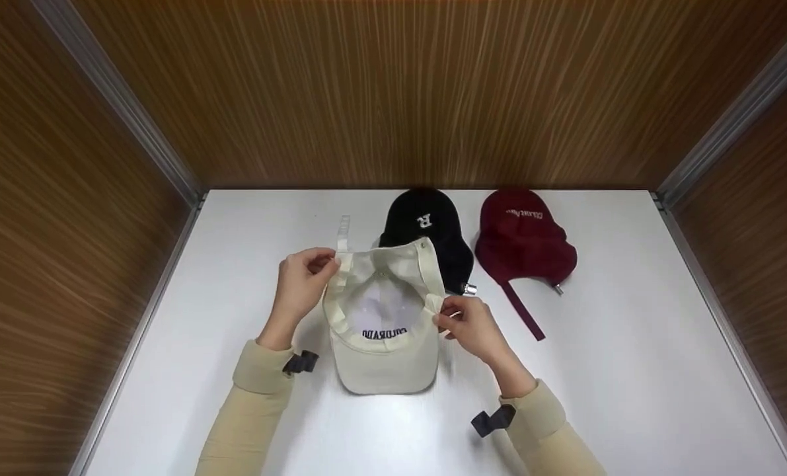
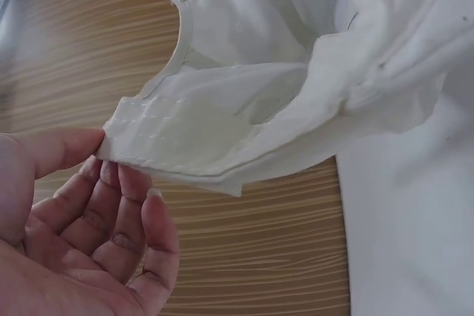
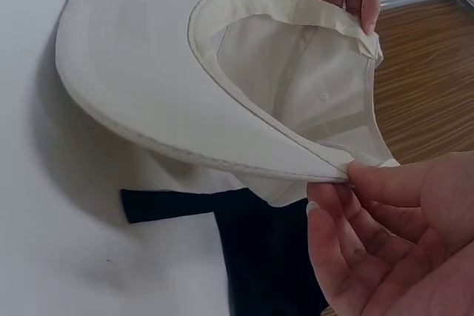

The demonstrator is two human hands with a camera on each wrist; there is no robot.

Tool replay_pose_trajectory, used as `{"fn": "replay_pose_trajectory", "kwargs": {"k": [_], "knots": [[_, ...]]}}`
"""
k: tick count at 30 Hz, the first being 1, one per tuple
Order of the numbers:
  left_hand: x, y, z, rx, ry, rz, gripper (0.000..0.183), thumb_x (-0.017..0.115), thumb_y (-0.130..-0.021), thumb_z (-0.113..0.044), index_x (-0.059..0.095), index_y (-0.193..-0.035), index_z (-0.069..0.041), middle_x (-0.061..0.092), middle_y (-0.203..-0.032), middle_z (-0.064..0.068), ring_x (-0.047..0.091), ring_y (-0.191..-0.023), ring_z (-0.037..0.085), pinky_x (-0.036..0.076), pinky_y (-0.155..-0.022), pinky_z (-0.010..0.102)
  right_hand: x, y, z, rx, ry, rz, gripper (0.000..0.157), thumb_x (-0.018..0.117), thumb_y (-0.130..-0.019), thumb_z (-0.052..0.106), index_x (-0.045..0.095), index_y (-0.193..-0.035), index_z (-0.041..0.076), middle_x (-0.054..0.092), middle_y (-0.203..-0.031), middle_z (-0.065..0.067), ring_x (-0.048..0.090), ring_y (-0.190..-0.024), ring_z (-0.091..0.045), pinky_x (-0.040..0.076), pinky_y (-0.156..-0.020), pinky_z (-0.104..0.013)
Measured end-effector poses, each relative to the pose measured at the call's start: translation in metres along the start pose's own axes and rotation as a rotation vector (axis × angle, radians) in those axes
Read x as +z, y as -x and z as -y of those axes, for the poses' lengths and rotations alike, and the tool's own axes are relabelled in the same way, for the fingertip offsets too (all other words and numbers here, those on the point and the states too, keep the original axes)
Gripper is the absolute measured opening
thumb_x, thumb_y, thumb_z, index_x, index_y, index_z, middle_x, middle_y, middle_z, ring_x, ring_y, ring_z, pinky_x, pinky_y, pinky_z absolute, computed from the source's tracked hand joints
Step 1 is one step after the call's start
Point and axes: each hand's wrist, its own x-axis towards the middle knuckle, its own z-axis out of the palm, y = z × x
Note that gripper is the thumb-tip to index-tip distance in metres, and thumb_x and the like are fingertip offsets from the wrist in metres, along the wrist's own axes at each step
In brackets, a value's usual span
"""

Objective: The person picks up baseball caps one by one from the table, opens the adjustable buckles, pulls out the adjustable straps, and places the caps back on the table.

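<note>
Between both hands is a cream baseball cap (image 1: 386, 370), its inside facing up and its brim toward the person. Dark COLORADO lettering shows at the front. My left hand (image 1: 302, 283) pinches the cap's rim near the back, beside the clear snap strap (image 1: 343, 231), which sticks out away from the person. On the other side, my right hand (image 1: 470, 325) pinches the rim between thumb and fingers. In the left wrist view, the thumb and fingertips grip the sweatband edge (image 2: 141, 131). The right wrist view shows the cap's brim (image 3: 141, 57) held above the table.
A black cap (image 1: 423, 208) with a white R lies behind the cream cap, partly covered by it. Right of that sits a dark red cap (image 1: 525, 238), its strap (image 1: 524, 311) stretched toward the front. Wood-patterned panels (image 1: 393, 92) enclose the white table (image 1: 631, 370).
</note>
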Motion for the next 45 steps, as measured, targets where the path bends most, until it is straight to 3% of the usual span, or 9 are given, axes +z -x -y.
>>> {"fn": "replay_pose_trajectory", "kwargs": {"k": [5, 15, 21, 25, 33, 39, 45], "knots": [[-0.011, -0.004, -0.005, 0.024, -0.004, 0.006, 0.018, 0.068, -0.092, -0.008, 0.073, -0.105, 0.003, 0.069, -0.084, 0.008, 0.062, -0.075, 0.019, 0.049, -0.067, 0.027, -0.001, -0.01, 0.009, -0.051, 0.019, -0.013, 0.004, 0.068, -0.088, -0.003, 0.067, -0.092, -0.005, 0.066, -0.08, -0.008, 0.069, -0.07, -0.024, 0.057, -0.063, -0.047], [-0.031, -0.009, -0.022, -0.02, -0.063, -0.077, 0.016, 0.067, -0.092, -0.01, 0.073, -0.103, -0.001, 0.07, -0.09, 0.01, 0.063, -0.077, 0.022, 0.05, -0.069, 0.031, -0.002, -0.029, 0.021, -0.114, 0.086, -0.043, 0.005, 0.068, -0.088, -0.002, 0.066, -0.088, -0.006, 0.066, -0.077, -0.008, 0.068, -0.07, -0.026, 0.055, -0.057, -0.032], [-0.038, -0.01, -0.031, 0.004, -0.101, -0.144, 0.015, 0.068, -0.091, -0.007, 0.073, -0.103, 0.0, 0.071, -0.091, 0.011, 0.065, -0.077, 0.022, 0.05, -0.068, 0.03, 0.0, -0.04, 0.029, -0.126, 0.035, -0.099, 0.003, 0.069, -0.087, -0.003, 0.067, -0.086, -0.001, 0.067, -0.075, -0.008, 0.067, -0.069, -0.028, 0.057, -0.059, -0.047], [-0.039, -0.009, -0.032, 0.043, -0.097, -0.197, 0.015, 0.069, -0.091, -0.006, 0.073, -0.103, 0.001, 0.071, -0.092, 0.012, 0.066, -0.075, 0.021, 0.05, -0.067, 0.027, 0.004, -0.048, 0.032, -0.14, 0.028, -0.156, 0.003, 0.071, -0.086, -0.003, 0.069, -0.087, 0.0, 0.067, -0.075, -0.007, 0.067, -0.07, -0.026, 0.057, -0.058, -0.046], [-0.039, -0.007, -0.023, 0.123, -0.077, -0.272, 0.014, 0.068, -0.092, -0.006, 0.072, -0.103, 0.002, 0.07, -0.095, 0.011, 0.068, -0.079, 0.019, 0.054, -0.072, 0.032, 0.015, -0.067, 0.029, -0.199, 0.068, -0.251, 0.004, 0.07, -0.088, -0.001, 0.071, -0.092, -0.002, 0.068, -0.078, -0.009, 0.069, -0.07, -0.027, 0.058, -0.058, -0.039], [-0.037, -0.006, -0.016, 0.196, -0.059, -0.324, 0.011, 0.069, -0.091, -0.004, 0.072, -0.1, 0.002, 0.07, -0.094, 0.008, 0.067, -0.084, 0.018, 0.054, -0.076, 0.031, 0.026, -0.079, 0.026, -0.268, 0.097, -0.34, 0.006, 0.071, -0.087, -0.001, 0.073, -0.092, 0.001, 0.071, -0.081, -0.009, 0.069, -0.07, -0.018, 0.056, -0.054, -0.026], [-0.034, 0.008, -0.005, 0.286, -0.055, -0.349, 0.009, 0.07, -0.09, -0.003, 0.072, -0.097, 0.002, 0.069, -0.095, 0.008, 0.066, -0.088, 0.02, 0.052, -0.079, 0.033, 0.039, -0.083, 0.018, -0.321, 0.1, -0.365, 0.006, 0.072, -0.086, -0.003, 0.073, -0.092, -0.001, 0.068, -0.083, -0.009, 0.068, -0.07, -0.019, 0.054, -0.054, -0.021]]}}
